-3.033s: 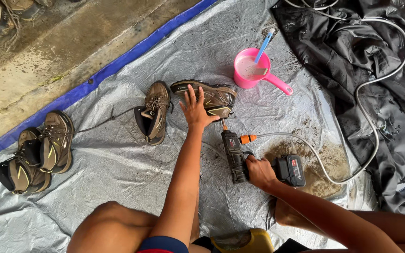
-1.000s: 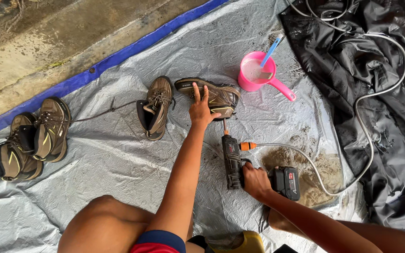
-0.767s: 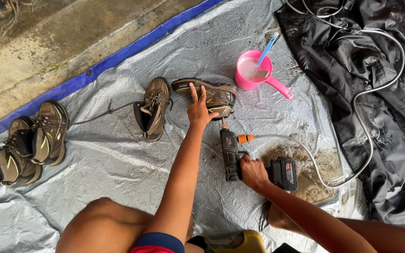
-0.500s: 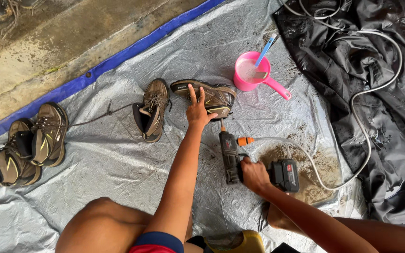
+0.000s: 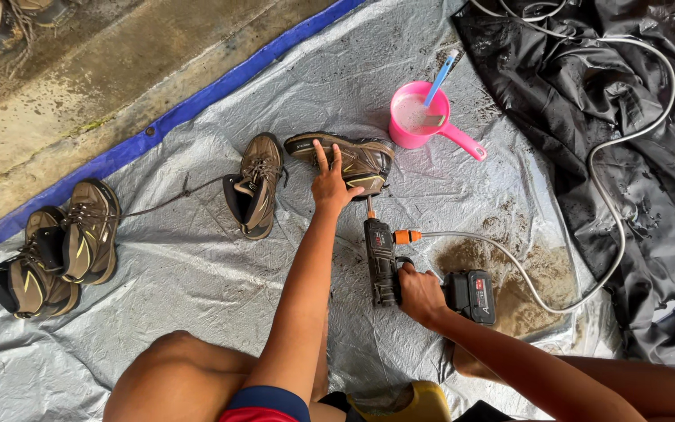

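A crinkled grey tarp (image 5: 158, 312) with a blue hem (image 5: 197, 109) covers the ground under the hands and spreads well out to their left, wet and smeared with a brown mud patch (image 5: 525, 273) just right of the right hand. Beyond the hem, up and left of the left hand, lies damp bare concrete (image 5: 80, 70) with a little green growth in its cracks. Far right of both hands a wet black sheet (image 5: 650, 195) overlaps the tarp, and the whole scene sits in flat, even daylight with no hard shadows.
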